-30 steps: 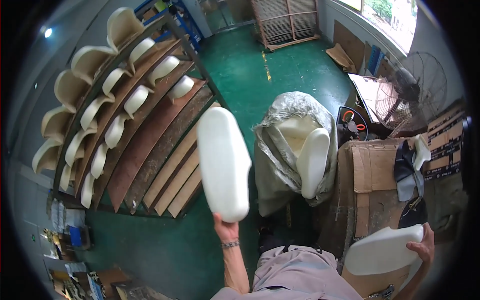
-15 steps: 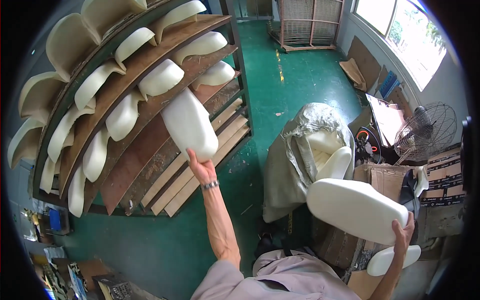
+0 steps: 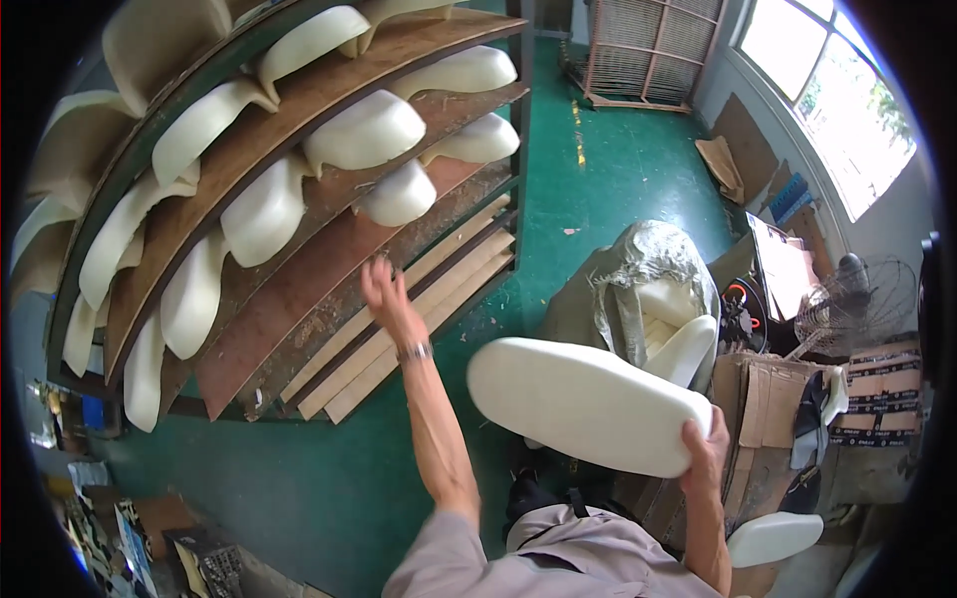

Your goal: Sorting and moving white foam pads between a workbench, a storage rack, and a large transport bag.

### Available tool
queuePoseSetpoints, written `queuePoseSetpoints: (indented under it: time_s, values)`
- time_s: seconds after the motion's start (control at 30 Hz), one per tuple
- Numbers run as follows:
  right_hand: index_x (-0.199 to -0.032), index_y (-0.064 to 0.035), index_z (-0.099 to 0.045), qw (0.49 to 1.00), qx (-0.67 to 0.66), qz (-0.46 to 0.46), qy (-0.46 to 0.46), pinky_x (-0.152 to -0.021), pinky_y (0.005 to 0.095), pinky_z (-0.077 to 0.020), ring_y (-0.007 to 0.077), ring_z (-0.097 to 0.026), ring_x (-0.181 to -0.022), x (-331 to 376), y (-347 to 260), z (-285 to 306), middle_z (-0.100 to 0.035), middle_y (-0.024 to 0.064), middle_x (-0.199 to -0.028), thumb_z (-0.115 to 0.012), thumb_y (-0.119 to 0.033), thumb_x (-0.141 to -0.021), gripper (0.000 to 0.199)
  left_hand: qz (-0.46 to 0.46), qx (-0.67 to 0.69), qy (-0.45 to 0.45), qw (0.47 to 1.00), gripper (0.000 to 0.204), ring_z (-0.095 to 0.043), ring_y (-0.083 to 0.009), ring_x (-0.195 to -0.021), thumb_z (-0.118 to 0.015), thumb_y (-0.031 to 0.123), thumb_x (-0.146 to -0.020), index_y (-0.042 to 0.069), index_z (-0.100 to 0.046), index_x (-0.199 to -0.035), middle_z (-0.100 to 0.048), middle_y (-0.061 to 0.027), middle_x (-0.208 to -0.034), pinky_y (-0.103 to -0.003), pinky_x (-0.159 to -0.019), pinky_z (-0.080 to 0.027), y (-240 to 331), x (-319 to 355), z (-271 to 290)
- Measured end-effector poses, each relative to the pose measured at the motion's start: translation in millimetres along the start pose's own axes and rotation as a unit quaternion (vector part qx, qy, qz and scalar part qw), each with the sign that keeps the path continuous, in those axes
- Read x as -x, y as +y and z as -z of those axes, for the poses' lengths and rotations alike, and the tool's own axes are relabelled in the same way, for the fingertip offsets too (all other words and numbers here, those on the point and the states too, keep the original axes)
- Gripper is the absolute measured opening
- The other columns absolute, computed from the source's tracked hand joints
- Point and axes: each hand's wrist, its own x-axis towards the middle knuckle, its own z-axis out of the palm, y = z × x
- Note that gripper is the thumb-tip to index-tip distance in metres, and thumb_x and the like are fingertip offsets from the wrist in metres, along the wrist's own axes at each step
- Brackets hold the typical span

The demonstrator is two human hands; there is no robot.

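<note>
My right hand [image 3: 708, 444] grips one end of a long, rounded white foam seat cushion [image 3: 583, 409], held level in front of me. My left hand [image 3: 391, 299] is empty, its fingers stretched out toward the rack, just below and apart from a smaller-looking white foam piece [image 3: 401, 194]. That piece sits on a lower board of the rack [image 3: 309, 274], its rounded end facing me. Similar curved white foam pieces [image 3: 366, 132] line the boards above and to the left.
A grey woven sack [image 3: 653, 249] with white foam pieces inside stands beyond the held cushion. To the right are cardboard boxes [image 3: 768, 399], a wire-cage fan [image 3: 857, 299] and another white foam piece [image 3: 776, 540]. A wire-mesh cart [image 3: 653, 50] stands far back on the green floor.
My left hand has let go of the foam piece, which now rests on the rack's lower board. The cushion in my right hand has swung left, toward the middle.
</note>
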Motion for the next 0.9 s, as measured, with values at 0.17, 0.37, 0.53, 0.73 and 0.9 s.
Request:
queuePoseSetpoints:
  time_s: [0.17, 0.37, 0.53, 0.73, 0.9]
  values:
    - [-0.127, 0.0037, -0.050, 0.989, -0.097, -0.062, -0.098, -0.089, 0.0358, -0.0499, 0.0218, -0.060, -0.102, -23, 1, -116, -0.060, 0.0137, -0.112, -0.078, -0.035, -0.083, 0.065, 0.010, -0.137, 0.170, 0.976, 0.050, -0.058, -0.0232, -0.113, -0.056, 0.037, -0.102, 0.001, -0.047, -0.135, -0.059, -0.0154, -0.124, -0.038, -0.091, -0.052, 55, 161, 129]
    - [-0.125, 0.0007, -0.051, 0.961, -0.190, -0.089, -0.181, -0.083, 0.0318, -0.0521, 0.0157, -0.061, -0.096, -36, 16, -259, -0.061, 0.0079, -0.109, -0.075, -0.049, -0.087, 0.066, 0.116, -0.060, -0.017, 0.991, 0.053, -0.055, -0.0283, -0.121, -0.058, 0.024, -0.101, 0.006, -0.037, -0.147, -0.052, -0.0156, -0.134, -0.046, -0.100, -0.051, 85, 200, 117]
    - [-0.118, -0.0019, -0.052, 0.953, -0.236, -0.165, -0.090, -0.078, 0.0377, -0.0517, 0.0204, -0.060, -0.092, -21, 35, -386, -0.061, 0.0094, -0.104, -0.080, -0.050, -0.082, 0.066, 0.125, 0.012, -0.084, 0.988, 0.071, -0.051, -0.0301, -0.127, -0.061, 0.034, -0.100, 0.006, -0.024, -0.154, -0.046, -0.0170, -0.144, -0.047, -0.105, -0.047, 62, 137, 67]
    - [-0.135, 0.0044, -0.049, 0.886, -0.135, -0.078, -0.436, -0.087, 0.0306, -0.0493, 0.0186, -0.060, -0.105, -16, 35, -381, -0.062, 0.0111, -0.120, -0.073, -0.040, -0.091, 0.067, 0.039, 0.105, -0.022, 0.994, 0.083, -0.051, -0.0271, -0.129, -0.068, 0.044, -0.093, 0.001, -0.028, -0.151, -0.047, -0.0135, -0.145, -0.042, -0.108, -0.044, 67, 42, 61]
    - [-0.145, 0.0007, -0.040, 0.912, 0.018, -0.138, -0.385, -0.081, 0.0296, -0.0515, 0.0156, -0.061, -0.100, -42, 123, -236, -0.063, 0.0128, -0.119, -0.072, -0.033, -0.093, 0.070, -0.029, 0.100, -0.025, 0.994, 0.079, -0.056, -0.0273, -0.123, -0.077, 0.026, -0.088, -0.001, -0.033, -0.148, -0.051, -0.0146, -0.141, -0.041, -0.103, -0.050, 72, 8, 43]
